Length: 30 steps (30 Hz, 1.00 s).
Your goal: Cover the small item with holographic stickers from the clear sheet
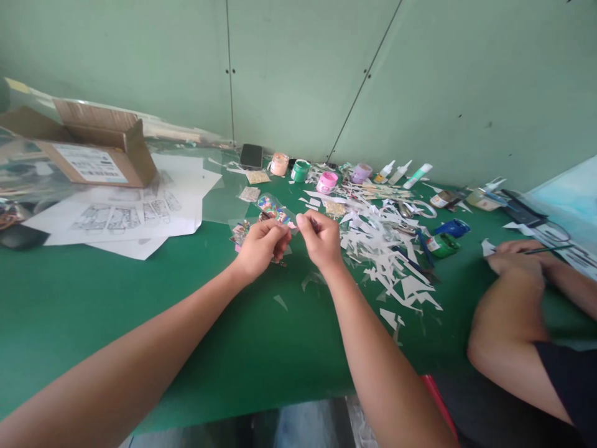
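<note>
Close together above the green table (224, 348), both of my hands are closed in a pinch. My left hand (262, 247) has its thumb pressed on the fingers, and a tiny pinkish piece (291, 225) shows at its fingertips. My right hand (323, 241) faces it across a narrow gap, fingers curled; a dark bit shows near its thumb, too small to name. Just behind the hands lies a clear bag of colourful pieces (269, 204). More multicoloured pieces (239, 233) lie left of my left hand, partly covered by it.
White paper scraps (373, 249) spread right of my hands. Open paint jars, one pink (327, 182), stand behind. Printed sheets (125, 214) and an open cardboard box (97, 152) are at left. A phone (251, 157) lies near the wall. Another person's hands (520, 256) work at right.
</note>
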Tool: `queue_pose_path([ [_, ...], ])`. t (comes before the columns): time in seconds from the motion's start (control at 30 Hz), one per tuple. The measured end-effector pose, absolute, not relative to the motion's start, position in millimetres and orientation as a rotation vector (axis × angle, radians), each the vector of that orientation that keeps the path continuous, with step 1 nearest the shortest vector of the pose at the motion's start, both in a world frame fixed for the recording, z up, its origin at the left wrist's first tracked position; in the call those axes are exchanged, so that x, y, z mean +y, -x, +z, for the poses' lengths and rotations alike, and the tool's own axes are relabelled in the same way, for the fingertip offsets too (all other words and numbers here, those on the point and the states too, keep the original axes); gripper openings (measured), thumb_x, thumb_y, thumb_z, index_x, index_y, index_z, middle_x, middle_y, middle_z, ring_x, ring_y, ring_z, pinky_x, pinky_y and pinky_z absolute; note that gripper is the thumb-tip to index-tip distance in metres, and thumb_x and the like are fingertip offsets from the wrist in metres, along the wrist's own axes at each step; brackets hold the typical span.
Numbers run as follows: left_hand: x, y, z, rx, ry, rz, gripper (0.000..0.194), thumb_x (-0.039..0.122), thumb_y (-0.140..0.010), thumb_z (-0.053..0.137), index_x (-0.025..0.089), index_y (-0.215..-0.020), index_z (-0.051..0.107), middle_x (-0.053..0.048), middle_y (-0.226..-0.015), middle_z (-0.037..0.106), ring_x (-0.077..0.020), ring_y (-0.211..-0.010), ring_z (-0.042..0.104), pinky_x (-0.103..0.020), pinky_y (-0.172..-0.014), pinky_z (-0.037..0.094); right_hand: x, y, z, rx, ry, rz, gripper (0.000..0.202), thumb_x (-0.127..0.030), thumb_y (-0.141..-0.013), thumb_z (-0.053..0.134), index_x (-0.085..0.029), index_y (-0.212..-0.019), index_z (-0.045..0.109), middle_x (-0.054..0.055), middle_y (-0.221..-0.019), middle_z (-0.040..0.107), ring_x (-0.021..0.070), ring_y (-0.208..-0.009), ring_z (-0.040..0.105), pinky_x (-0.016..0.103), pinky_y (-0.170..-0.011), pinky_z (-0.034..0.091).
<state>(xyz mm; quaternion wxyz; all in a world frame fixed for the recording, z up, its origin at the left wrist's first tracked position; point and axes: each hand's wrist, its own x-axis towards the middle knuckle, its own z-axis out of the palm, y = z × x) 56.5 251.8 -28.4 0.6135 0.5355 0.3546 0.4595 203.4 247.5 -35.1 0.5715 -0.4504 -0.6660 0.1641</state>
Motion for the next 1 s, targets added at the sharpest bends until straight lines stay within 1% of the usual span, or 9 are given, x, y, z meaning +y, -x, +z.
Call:
queue_pose_path([
  [0.13, 248.7, -57.4, -27.8, 0.797, -1.237, 1.019, 0.025, 0.032, -0.087, 0.054, 0.016, -0.067, 0.055, 0.004, -0.050, 0.053, -0.0083, -0.035, 0.046, -0.019, -0.033, 0.036, 245.6, -200.7, -34.6, -1.592, 1.019, 0.410, 0.046, -0.047, -0.094, 0.052, -0.023, -0.058, 0.038, -0.007, -0.052, 0.033, 0.0092, -0.050, 0.031, 0.026, -0.051, 0.025],
  [0.27, 249.6, -58.9, -29.1, 0.798, -1.275, 1.010, 0.029, 0.033, -0.091, 0.052, 0.016, -0.067, 0.054, 0.004, -0.048, 0.052, -0.0068, -0.034, 0.045, -0.018, -0.034, 0.036, 245.6, -201.7, -35.8, -1.618, 1.018, 0.390, 0.045, -0.046, -0.097, 0.044, -0.023, -0.059, 0.041, -0.006, -0.052, 0.036, 0.0100, -0.051, 0.036, 0.026, -0.053, 0.028],
  [0.33, 251.6, -59.2, -29.9, 0.809, -1.265, 1.053, 0.030, 0.032, -0.092, 0.052, 0.017, -0.066, 0.053, 0.005, -0.048, 0.051, -0.0061, -0.035, 0.045, -0.017, -0.036, 0.037, 246.2, -202.4, -36.6, -1.625, 1.099, 0.301, 0.045, -0.045, -0.096, 0.043, -0.024, -0.057, 0.035, -0.007, -0.051, 0.031, 0.0100, -0.050, 0.033, 0.026, -0.053, 0.026],
  [0.4, 253.3, -59.2, -30.7, 0.812, -1.265, 1.088, 0.031, 0.032, -0.092, 0.051, 0.017, -0.065, 0.051, 0.006, -0.047, 0.049, -0.0056, -0.035, 0.044, -0.016, -0.036, 0.036, 246.8, -202.6, -37.1, -1.648, 1.221, 0.193, 0.044, -0.040, -0.092, 0.047, -0.024, -0.056, 0.027, -0.007, -0.050, 0.026, 0.0097, -0.048, 0.027, 0.027, -0.052, 0.022],
  [0.5, 254.2, -58.8, -31.8, 0.796, -1.295, 1.099, 0.033, 0.034, -0.092, 0.053, 0.018, -0.064, 0.050, 0.006, -0.046, 0.048, -0.0053, -0.034, 0.043, -0.017, -0.036, 0.035, 247.0, -201.0, -37.2, -1.713, 1.391, 0.129, 0.041, -0.032, -0.084, 0.052, -0.024, -0.055, 0.024, -0.007, -0.048, 0.025, 0.0099, -0.048, 0.022, 0.028, -0.052, 0.020],
  [0.63, 253.0, -57.7, -32.4, 0.750, -1.345, 1.069, 0.033, 0.040, -0.092, 0.055, 0.018, -0.067, 0.052, 0.006, -0.046, 0.049, -0.0057, -0.033, 0.043, -0.017, -0.035, 0.035, 246.1, -196.8, -37.3, -1.772, 1.531, 0.160, 0.034, -0.029, -0.080, 0.055, -0.024, -0.055, 0.032, -0.005, -0.049, 0.035, 0.0113, -0.049, 0.028, 0.028, -0.052, 0.020],
  [0.8, 253.2, -57.0, -33.1, 0.713, -1.385, 1.054, 0.035, 0.044, -0.091, 0.057, 0.018, -0.069, 0.054, 0.006, -0.046, 0.051, -0.0062, -0.035, 0.044, -0.018, -0.037, 0.037, 245.6, -193.9, -36.5, -1.782, 1.650, 0.131, 0.031, -0.029, -0.084, 0.053, -0.023, -0.055, 0.043, -0.002, -0.051, 0.046, 0.0128, -0.050, 0.035, 0.028, -0.053, 0.021],
  [0.93, 255.3, -57.6, -34.9, 0.731, -1.425, 1.072, 0.041, 0.050, -0.089, 0.060, 0.017, -0.065, 0.052, 0.005, -0.047, 0.050, -0.0056, -0.036, 0.043, -0.018, -0.038, 0.037, 245.0, -193.7, -33.6, -1.805, 1.749, 0.104, 0.028, -0.027, -0.087, 0.054, -0.022, -0.059, 0.056, 0.001, -0.055, 0.057, 0.0144, -0.052, 0.044, 0.028, -0.054, 0.022],
  [1.0, 256.0, -58.0, -34.8, 0.732, -1.421, 1.066, 0.044, 0.053, -0.087, 0.061, 0.017, -0.063, 0.052, 0.005, -0.046, 0.048, -0.0055, -0.037, 0.042, -0.019, -0.039, 0.036, 244.7, -193.6, -32.8, -1.795, 1.788, 0.081, 0.026, -0.025, -0.087, 0.055, -0.021, -0.062, 0.059, 0.002, -0.058, 0.060, 0.0146, -0.053, 0.045, 0.028, -0.054, 0.021],
])
